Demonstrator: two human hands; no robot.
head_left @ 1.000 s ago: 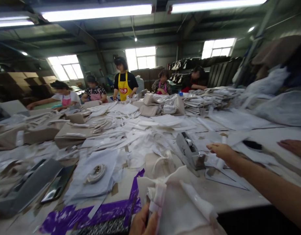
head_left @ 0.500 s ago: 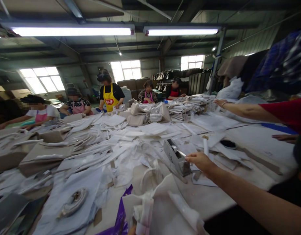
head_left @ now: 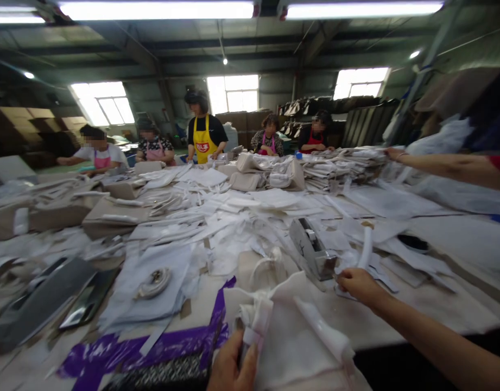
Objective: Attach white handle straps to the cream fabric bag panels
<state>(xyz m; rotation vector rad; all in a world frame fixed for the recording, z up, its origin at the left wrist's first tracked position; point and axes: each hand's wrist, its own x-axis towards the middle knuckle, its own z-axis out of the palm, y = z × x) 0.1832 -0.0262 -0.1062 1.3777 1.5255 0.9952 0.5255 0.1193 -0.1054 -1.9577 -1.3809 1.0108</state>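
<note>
The person's left hand [head_left: 232, 365], low at the near middle, has its thumb and fingers closed firmly about the lower part of a white wrapped strip [head_left: 261, 319], which sticks up beyond the grip at the near left corner of a pale fabric piece [head_left: 292, 339]. That piece spreads out to the right of the hand at the near edge of the table [head_left: 380, 321], with a white roll [head_left: 323, 328] lying slantwise on its right part. The right hand [head_left: 361, 288] reaches in from the near right, its fingers curled in toward the thumb, the tips just beside the near end of a grey tape dispenser [head_left: 310, 247]; whether they are quite closed, or pinch a bit of tape, I cannot tell. A white tube [head_left: 366, 247] leans just beyond that hand, and a black oval [head_left: 413, 243] lies farther right among white sheets. To the left of the left hand, purple film [head_left: 172, 347] stretches over the table above a black-and-white textured thing [head_left: 160, 378], and farther left are a coiled pale strap [head_left: 155, 283] on stacked sheets [head_left: 146, 312], a dark glossy slab [head_left: 89, 300] and a second grey dispenser [head_left: 42, 304]. At the far right a co-worker's arm [head_left: 445, 167] reaches to a heap of pale pieces [head_left: 345, 165], and across the table stands a person in a yellow apron [head_left: 204, 140]
</note>
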